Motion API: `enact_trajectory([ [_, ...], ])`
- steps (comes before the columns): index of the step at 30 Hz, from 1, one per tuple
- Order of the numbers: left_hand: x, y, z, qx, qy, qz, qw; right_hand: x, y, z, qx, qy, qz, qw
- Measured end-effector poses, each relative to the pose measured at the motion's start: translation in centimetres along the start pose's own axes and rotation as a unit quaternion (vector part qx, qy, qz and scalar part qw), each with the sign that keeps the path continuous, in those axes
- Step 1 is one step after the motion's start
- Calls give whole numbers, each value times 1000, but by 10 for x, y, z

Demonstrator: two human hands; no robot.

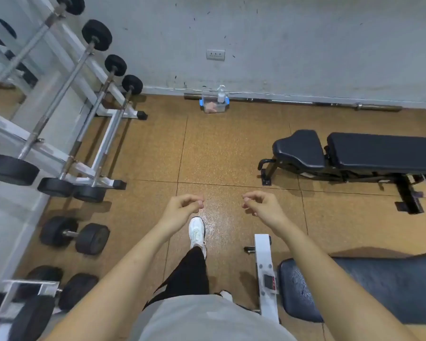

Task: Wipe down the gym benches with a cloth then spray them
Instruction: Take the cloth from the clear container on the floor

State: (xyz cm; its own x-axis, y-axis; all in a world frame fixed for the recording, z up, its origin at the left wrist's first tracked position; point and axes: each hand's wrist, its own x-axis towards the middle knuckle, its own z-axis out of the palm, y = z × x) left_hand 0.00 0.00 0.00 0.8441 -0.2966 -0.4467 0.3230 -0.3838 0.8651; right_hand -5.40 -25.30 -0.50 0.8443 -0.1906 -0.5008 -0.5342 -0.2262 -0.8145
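Lying in a clear box [220,108] by the wall [305,45], well ahead of the person, was the pink cloth [210,108]; the bottle [221,94] stood in the same box. The far bench [379,153] stood to the right, and the near bench [379,286] was close by the person's right side. The left hand [180,209] and the right hand [262,206] held nothing, fingers loosely curled. I judged that wiping was not begun; the step was fetching the cloth. The next move called for walking to the box and picking the cloth up.
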Motion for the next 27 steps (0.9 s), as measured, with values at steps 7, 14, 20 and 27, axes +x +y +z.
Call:
enact_trajectory([
  [7,117,-8,-28,-6,16,-68,998,112,-43,13,-89,-44,42,994],
  [14,256,34,-67,49,-45,-81,994,239,-120,0,-101,-44,46,993],
  [20,386,91,-88,78,-54,-78,992,341,-160,-29,-93,-20,66,993],
  [27,547,154,-80,95,-70,-123,985,511,-187,-85,-55,-9,67,996],
])
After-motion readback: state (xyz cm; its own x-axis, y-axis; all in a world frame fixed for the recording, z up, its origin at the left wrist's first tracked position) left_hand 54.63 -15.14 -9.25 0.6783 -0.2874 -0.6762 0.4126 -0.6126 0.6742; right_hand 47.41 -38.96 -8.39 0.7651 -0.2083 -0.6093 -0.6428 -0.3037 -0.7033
